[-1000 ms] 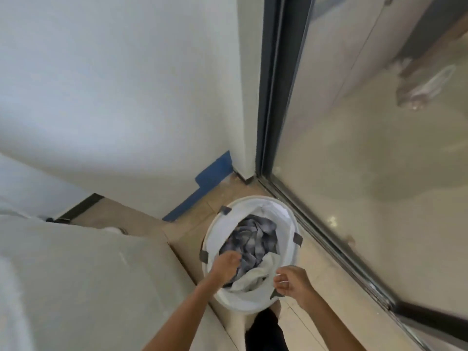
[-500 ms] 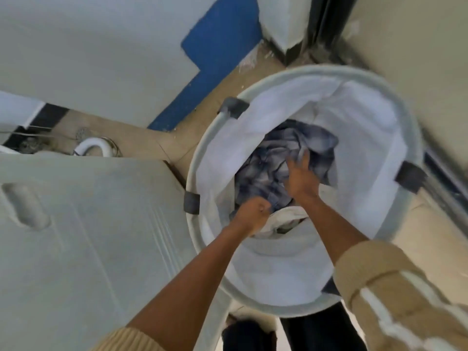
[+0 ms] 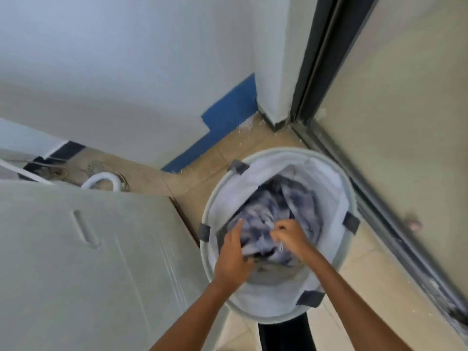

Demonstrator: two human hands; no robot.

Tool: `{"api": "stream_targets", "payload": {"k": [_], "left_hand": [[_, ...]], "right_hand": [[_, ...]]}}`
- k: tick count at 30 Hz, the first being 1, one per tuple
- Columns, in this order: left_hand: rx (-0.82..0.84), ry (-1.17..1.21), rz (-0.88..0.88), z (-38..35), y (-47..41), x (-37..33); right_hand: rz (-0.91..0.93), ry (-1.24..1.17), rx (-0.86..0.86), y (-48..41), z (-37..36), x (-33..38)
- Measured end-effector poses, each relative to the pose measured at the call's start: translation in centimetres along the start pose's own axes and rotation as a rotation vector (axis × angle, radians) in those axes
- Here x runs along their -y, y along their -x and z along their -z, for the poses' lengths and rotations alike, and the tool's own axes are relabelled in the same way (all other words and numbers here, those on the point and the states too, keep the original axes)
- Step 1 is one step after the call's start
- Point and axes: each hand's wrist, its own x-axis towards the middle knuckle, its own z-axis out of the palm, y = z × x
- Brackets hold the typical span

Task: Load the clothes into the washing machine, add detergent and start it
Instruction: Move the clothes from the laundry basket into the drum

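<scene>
Blue-grey plaid clothes [image 3: 276,206] lay bunched in the basket [image 3: 273,151] beside the washing machine [image 3: 76,262]. The right hand [image 3: 291,239] had its fingers curled into the cloth; the left hand [image 3: 231,257] lay against it, grip too blurred to tell. Such a partial hold might have let trailing pieces drop on lifting.

Both hands down inside laundry basket [image 3: 331,191], gripping bundle of blue-and-white clothes [image 3: 274,209]. Left hand [image 3: 233,257] clasps bundle's left edge, one finger lying straight along cloth. Right hand [image 3: 291,239] curled, pinching fold just beside left. Rest of clothes spreads beyond grip against white lining. Washing machine [image 3: 88,262] left of grip, close beside basket. White hose [image 3: 101,179] farther left, behind machine. Cloth motion-blurred.
</scene>
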Motion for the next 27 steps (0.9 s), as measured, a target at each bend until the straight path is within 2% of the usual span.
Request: {"api": "stream_targets", "payload": {"k": [3, 7, 9, 11, 13, 15, 19, 24, 27], "left_hand": [[-0.012, 0.007, -0.047, 3.0, 2.1, -3.3], [0.082, -0.056, -0.146, 7.0, 6.1, -9.9], [0.087, -0.093, -0.155, 9.2, 8.3, -13.4], [0.025, -0.195, -0.076, 11.5, 10.9, -16.2], [-0.145, -0.072, 0.011, 13.8, 13.5, -18.1], [-0.277, 0.058, 0.01, 16.2, 16.0, -20.0], [-0.332, 0.138, -0.053, 21.6, 20.4, -23.4], [-0.463, 0.421, -0.15, 29.4, 27.5, -25.3], [-0.612, 0.659, -0.249, 34.4, 33.0, -25.4]], "right_hand": [[0.058, -0.139, 0.018, 6.4, 2.0, 5.4], [0.238, -0.233, 0.147, 16.4, 4.2, 14.3], [0.319, -0.238, 0.184, 20.9, 5.0, 17.7], [0.411, -0.24, 0.117, 24.5, 5.4, 19.8], [0.473, -0.285, 0.012, 27.6, 5.7, 21.3], [0.531, -0.361, -0.127, 30.9, 6.5, 22.5], [0.633, -0.463, -0.467, 36.2, 7.9, 23.1], [0.707, -0.319, -0.488, 40.0, 6.1, 24.0], [0.755, -0.227, -0.425, 42.4, 4.8, 25.6]]}}
